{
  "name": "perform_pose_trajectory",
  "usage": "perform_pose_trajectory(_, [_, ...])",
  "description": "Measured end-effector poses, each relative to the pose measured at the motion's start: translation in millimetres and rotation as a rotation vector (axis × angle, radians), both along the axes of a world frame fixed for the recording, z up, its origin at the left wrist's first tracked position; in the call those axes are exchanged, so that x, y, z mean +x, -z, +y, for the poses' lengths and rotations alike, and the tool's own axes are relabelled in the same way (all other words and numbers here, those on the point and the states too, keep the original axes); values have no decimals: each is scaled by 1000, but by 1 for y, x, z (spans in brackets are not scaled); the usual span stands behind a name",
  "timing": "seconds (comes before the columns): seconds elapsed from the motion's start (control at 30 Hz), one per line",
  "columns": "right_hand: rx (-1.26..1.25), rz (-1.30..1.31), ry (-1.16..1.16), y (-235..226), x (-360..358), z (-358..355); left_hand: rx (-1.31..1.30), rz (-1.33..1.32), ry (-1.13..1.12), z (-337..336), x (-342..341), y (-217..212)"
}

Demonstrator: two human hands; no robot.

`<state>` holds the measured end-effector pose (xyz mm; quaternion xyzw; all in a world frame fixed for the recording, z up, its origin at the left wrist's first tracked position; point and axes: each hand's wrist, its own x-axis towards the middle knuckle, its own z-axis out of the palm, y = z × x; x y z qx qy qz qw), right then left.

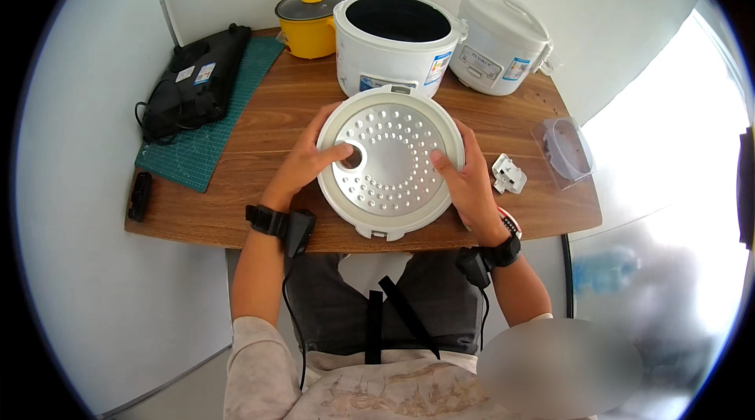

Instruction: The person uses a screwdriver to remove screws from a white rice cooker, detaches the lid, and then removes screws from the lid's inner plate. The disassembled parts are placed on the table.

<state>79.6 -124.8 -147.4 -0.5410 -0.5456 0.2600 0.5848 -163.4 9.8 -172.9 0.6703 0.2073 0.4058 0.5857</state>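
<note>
My lid is off-white around dotted silver; I see a yellow pot far off, a green gridded mat left, a brown wood-grained table.

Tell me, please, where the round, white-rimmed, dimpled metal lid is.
Centred in the head view, the lid is held between the left hand and right hand, in front of the open white cooker.

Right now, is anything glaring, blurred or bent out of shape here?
In the head view: the fisheye lens leaves black corners and a curved rim; white glare washes out the right side; a lower-right patch is smoothly blurred grey; the open white rice cooker has a dark interior; the dimpled rice cooker lid catches bright highlights.
</note>
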Motion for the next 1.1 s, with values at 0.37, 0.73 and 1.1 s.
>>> perform_pose_trajectory(0.37, [-235, -301, -13, -2, 13, -20, -172, 20, 0, -2, -12, -3])
perform_pose_trajectory(0.73, [-63, -801, 372, 0, 63, -97, -445, 65, -193, -40, -92, -3])
perform_pose_trajectory(1.1, [-155, -1089, 452, 14, 61, -107, -444, 19, -208, -30, -110, 26])
